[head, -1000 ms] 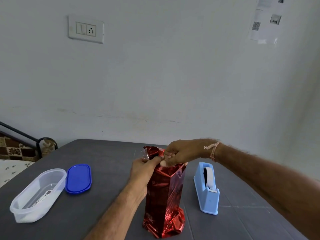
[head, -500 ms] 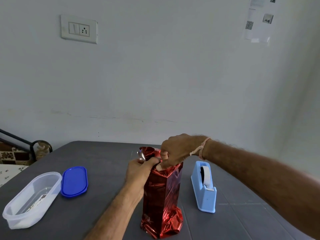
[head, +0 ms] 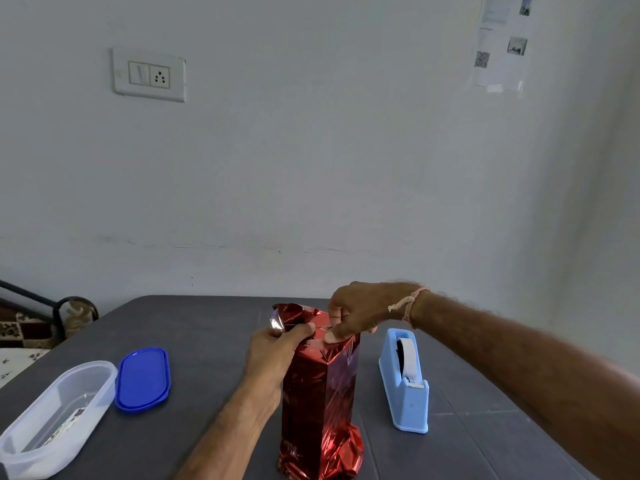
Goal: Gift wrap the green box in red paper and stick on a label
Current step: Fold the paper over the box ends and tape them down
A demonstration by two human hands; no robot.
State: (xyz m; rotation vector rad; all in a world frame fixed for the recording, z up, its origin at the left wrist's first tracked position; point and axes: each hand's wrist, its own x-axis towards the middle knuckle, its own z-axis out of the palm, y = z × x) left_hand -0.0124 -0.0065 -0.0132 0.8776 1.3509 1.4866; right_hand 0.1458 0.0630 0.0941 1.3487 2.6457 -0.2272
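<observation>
The box stands upright near the table's front, fully covered in shiny red paper (head: 320, 403); none of its green shows. Loose red paper sticks up open at the top, and the bottom end is crumpled on the table. My left hand (head: 273, 355) grips the top left side of the paper, thumb pressing a fold. My right hand (head: 356, 311) reaches in from the right and pinches the paper's top edge down with thumb and fingers. No label can be made out on the wrapped box.
A light blue tape dispenser (head: 405, 382) stands right of the box. At left lie a blue oval lid (head: 142, 377) and a clear plastic container (head: 52, 417) holding small printed pieces. The dark grey table (head: 194, 341) meets a white wall.
The view has shifted a little. My right hand has moved slightly right and back along the paper's top, folding it down. My left hand keeps its grip on the paper.
</observation>
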